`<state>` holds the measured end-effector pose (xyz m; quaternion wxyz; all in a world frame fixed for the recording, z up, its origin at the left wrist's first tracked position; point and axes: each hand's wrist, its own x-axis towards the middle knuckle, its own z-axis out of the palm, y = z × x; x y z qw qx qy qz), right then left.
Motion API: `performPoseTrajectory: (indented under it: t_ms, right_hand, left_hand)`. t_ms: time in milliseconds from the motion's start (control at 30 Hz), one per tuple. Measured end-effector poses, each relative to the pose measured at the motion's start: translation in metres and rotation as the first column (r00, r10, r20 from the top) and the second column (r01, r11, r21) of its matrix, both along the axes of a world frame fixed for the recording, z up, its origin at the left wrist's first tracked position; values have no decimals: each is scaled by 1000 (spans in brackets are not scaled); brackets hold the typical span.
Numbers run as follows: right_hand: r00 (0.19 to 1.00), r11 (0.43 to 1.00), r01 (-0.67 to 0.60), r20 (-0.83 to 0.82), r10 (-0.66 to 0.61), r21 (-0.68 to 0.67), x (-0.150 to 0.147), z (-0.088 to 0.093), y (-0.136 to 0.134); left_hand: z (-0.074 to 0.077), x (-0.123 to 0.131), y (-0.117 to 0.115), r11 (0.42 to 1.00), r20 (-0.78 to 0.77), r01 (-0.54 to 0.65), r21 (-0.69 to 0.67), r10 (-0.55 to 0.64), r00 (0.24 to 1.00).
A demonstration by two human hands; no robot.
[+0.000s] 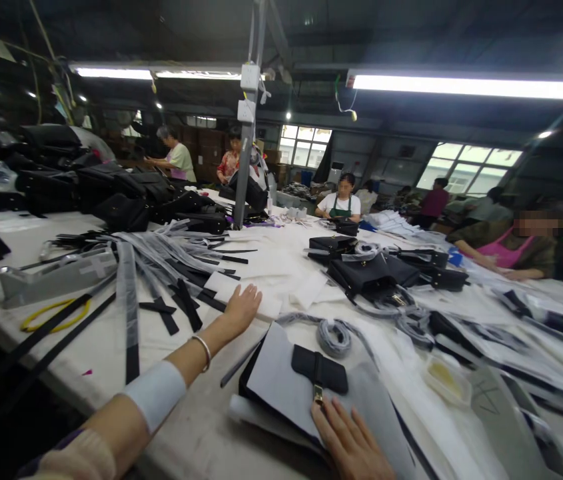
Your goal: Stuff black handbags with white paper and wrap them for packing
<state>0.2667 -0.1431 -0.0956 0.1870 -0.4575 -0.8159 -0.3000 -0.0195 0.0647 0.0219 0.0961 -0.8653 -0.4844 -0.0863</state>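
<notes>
A black bag (246, 380), mostly covered by a pale grey sheet (276, 373), is laid flat on the worktop (196, 413) directly in front of the wearer, its near right corner hidden by the right hand (348, 443). The right hand is the nearer one: its fingers are stretched out and held only slightly apart, set down on the sheet just beside the gold clasp (318, 393), with nothing seen to be gripped. The left hand (240, 310) is reached farther forward, its fingers extended and close together, over white paper (221, 283); whether the paper is pressed or merely covered cannot be told, and no grasp is shown. From the left fingers, the bag is found to the right and back toward the wearer, near but apart. Its long axis seems to be slanted from far left to near right, matched by the black tab (328, 370) above the clasp, while the left forearm is aimed past its left edge. A wrapped strap coil (334, 338) is placed at the bag's far side. To the left of the left hand, black strips (191, 303) are spread, with a tape dispenser (61, 277) set beyond them.
</notes>
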Motion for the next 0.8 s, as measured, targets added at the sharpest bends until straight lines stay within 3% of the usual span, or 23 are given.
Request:
performPoseTrajectory:
  t_ms: [133, 233, 333, 467, 567, 633, 667, 733, 767, 800]
  right_hand:
    - [999, 999, -40, -8, 40, -7, -1, 2, -1]
    - [998, 999, -33, -47, 31, -31, -4, 8, -3]
    - [998, 998, 7, -59, -10, -56, -7, 17, -7]
    - [999, 994, -36, -4, 36, -100, -10, 30, -10]
    - [994, 995, -9, -106, -2, -101, -16, 38, -14]
    - [983, 994, 27, -177, -46, -108, -22, 43, -17]
    - [980, 993, 31, -190, -53, -117, -25, 45, -18]
    - [980, 989, 21, -192, -50, -150, -28, 49, -21]
    - [978, 986, 22, -200, -56, -168, -29, 50, -22]
    - [975, 981, 27, -211, -69, -193, -30, 51, -23]
  left_hand:
    - [-29, -15, 29, 999, -57, -40, -5, 40, 998]
    - [-33, -20, 33, 999, -76, -35, -3, 35, 996]
    - [-18, -21, 37, 999, -73, -32, 5, 32, 997]
    - [30, -14, 34, 993, -10, -66, 101, 67, 998]
    - [65, 9, 2, 977, 53, -33, 211, 22, 998]
    - [72, 33, -40, 964, 65, 67, 259, -87, 994]
    - [69, 45, -65, 946, 56, 165, 279, -187, 981]
    - [48, 68, -116, 799, 27, 454, 395, -504, 863]
    - [34, 76, -138, 750, 13, 514, 416, -570, 821]
    - [18, 82, -155, 741, 16, 528, 416, -586, 810]
